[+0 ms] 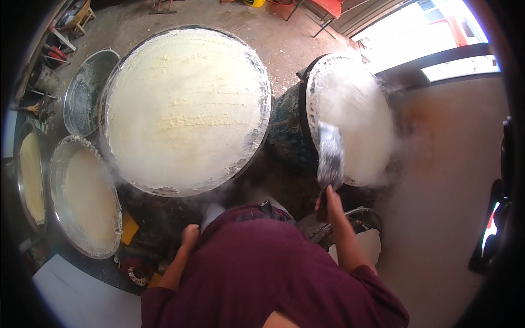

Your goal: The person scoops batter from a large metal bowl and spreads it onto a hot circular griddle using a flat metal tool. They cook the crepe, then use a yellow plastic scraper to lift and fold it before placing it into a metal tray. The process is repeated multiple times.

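My right hand (330, 203) is wrapped round the handle of a wide flat-bladed scraper (331, 153), whose pale-smeared blade points away from me and is blurred. The blade overlaps the near left edge of a steaming round griddle (355, 115) with a whitish layer on it; whether it touches cannot be told. My left hand (190, 236) hangs beside my body, closed in a fist with nothing visible in it. In front of it lies a much larger round pan (183, 109) spread with a cream-coloured layer, crusted white round its rim.
At left stand an empty-looking metal tub (87, 90), a basin (85, 197) of pale batter and another pan (31, 177) of yellowish stuff. A bucket (363, 243) with whitish contents is under my right forearm. A red chair (325, 8) stands far off. Steam drifts at right.
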Demonstrator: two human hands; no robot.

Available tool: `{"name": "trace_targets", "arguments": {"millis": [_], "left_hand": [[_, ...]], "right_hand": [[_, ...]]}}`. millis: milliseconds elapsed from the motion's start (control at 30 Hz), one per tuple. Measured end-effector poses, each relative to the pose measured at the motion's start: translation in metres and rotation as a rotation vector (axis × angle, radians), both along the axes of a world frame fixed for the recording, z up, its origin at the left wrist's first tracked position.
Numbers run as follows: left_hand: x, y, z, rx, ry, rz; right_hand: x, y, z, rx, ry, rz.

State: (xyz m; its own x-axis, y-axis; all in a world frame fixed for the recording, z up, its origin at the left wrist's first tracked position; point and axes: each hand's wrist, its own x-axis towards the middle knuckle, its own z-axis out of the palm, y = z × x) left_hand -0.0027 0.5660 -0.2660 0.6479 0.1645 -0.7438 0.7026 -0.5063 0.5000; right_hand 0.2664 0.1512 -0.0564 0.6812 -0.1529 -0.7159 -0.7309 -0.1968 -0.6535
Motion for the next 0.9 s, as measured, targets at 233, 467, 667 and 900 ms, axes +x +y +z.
{"name": "trace_targets", "arguments": {"millis": [233,467,667,900], "left_hand": [[-0.013,-0.002,0.02,-0.083,0.071,0.498],[0.057,-0.033,0.068,-0.243,0.049,0.691],[0.071,-0.056,0.056,-0.21,0.049,0.398],[0.086,-0.049,0.057,-0.189,0.113,0.325]], "right_hand": [[0.257,-0.011,-0.015,-0.095,-0.245,0.045],[0.322,-0.028,-0.041,-0.009,-0.115,0.094],[0.165,-0.07,-0.039,-0.117,-0.045,0.257],[0.001,-0.065,-0.048,0.073,-0.061,0.072]]}}
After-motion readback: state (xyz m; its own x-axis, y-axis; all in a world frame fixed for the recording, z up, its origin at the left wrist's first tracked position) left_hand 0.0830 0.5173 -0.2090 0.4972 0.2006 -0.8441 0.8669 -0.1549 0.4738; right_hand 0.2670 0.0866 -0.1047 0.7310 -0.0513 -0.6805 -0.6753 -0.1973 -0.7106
